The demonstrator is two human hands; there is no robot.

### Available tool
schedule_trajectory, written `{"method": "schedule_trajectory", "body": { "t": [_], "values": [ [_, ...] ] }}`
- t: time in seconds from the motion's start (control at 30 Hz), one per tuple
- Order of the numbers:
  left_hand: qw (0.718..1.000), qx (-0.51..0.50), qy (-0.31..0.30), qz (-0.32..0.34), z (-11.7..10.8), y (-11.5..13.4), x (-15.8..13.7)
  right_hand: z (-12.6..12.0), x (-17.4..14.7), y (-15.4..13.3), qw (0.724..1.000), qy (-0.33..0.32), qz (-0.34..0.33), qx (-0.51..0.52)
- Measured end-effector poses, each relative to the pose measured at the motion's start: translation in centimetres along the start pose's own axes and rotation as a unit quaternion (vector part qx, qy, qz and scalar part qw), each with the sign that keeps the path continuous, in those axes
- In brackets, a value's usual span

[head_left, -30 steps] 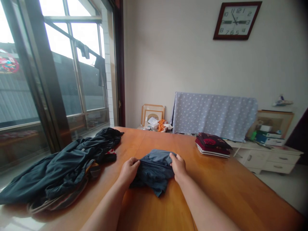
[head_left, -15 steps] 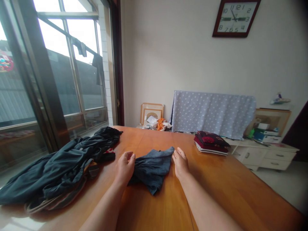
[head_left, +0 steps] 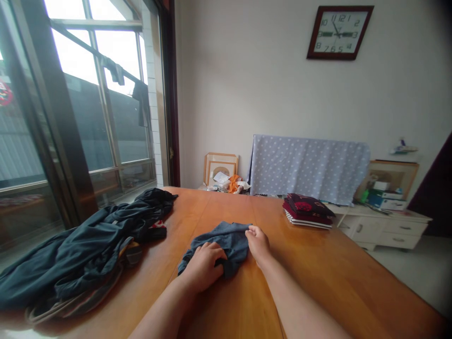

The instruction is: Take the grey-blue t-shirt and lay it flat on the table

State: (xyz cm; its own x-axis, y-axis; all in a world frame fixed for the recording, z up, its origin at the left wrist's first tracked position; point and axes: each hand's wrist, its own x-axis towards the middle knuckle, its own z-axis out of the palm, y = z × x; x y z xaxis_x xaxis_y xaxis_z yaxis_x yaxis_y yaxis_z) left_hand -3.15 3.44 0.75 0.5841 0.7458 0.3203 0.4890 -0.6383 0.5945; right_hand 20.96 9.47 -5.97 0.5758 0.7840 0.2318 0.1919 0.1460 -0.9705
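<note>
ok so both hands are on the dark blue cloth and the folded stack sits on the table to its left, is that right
Not quite: the head view shows the folded stack on the table to the right of the dark blue cloth. The left hand and right hand are both on it.

Left hand (head_left: 205, 266) shifts onto the blue cloth (head_left: 231, 238)
It leaves the left edge for the near side; the right hand (head_left: 258, 242), fingers straighter before, now pinches the right corner.

The framed wall clock (head_left: 340, 33) carries the numerals 1 to 12 all round.
</note>
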Motion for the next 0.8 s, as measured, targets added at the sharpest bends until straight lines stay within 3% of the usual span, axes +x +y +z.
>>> {"method": "schedule_trajectory", "body": {
  "t": [0.07,0.13,0.2,0.27,0.33,0.4,0.47,0.57,0.7,0.77,0.8],
  "values": [
    [0.995,-0.083,0.034,-0.038,-0.2,-0.3,0.4,-0.1,0.0,-0.2,1.000,0.006,0.000,0.001],
    [0.964,-0.228,0.096,-0.099,-0.8,-0.7,0.7,-0.2,-0.1,-0.4,1.000,0.014,-0.001,0.001],
    [0.888,-0.386,0.184,-0.168,-1.5,-1.2,1.1,-0.2,-0.1,-0.6,1.000,0.021,-0.002,0.000],
    [0.789,-0.509,0.259,-0.229,-2.3,-1.9,1.3,-0.2,-0.3,-0.9,1.000,0.025,-0.005,-0.003],
    [0.704,-0.588,0.285,-0.279,-3.0,-2.4,1.5,-0.2,-0.6,-1.4,0.999,0.028,-0.018,-0.014],
    [0.651,-0.639,0.269,-0.310,-3.3,-2.7,1.5,0.0,-1.1,-2.2,0.998,0.016,-0.043,-0.032],
    [0.625,-0.674,0.239,-0.314,-3.4,-2.6,1.5,0.2,-1.9,-3.2,0.997,-0.030,-0.064,-0.037],
    [0.611,-0.710,0.198,-0.288,-3.4,-2.2,1.3,0.6,-3.7,-5.0,0.984,-0.172,-0.051,-0.008],
    [0.608,-0.743,0.142,-0.241,-3.5,-1.4,0.9,1.3,-6.8,-7.4,0.930,-0.366,-0.041,0.019],
    [0.611,-0.754,0.112,-0.213,-3.5,-0.9,0.7,1.6,-8.1,-8.2,0.908,-0.412,-0.061,0.038],
    [0.612,-0.759,0.100,-0.199,-3.5,-0.7,0.6,1.8,-8.5,-8.5,0.914,-0.399,-0.056,0.053]
  ]
}}
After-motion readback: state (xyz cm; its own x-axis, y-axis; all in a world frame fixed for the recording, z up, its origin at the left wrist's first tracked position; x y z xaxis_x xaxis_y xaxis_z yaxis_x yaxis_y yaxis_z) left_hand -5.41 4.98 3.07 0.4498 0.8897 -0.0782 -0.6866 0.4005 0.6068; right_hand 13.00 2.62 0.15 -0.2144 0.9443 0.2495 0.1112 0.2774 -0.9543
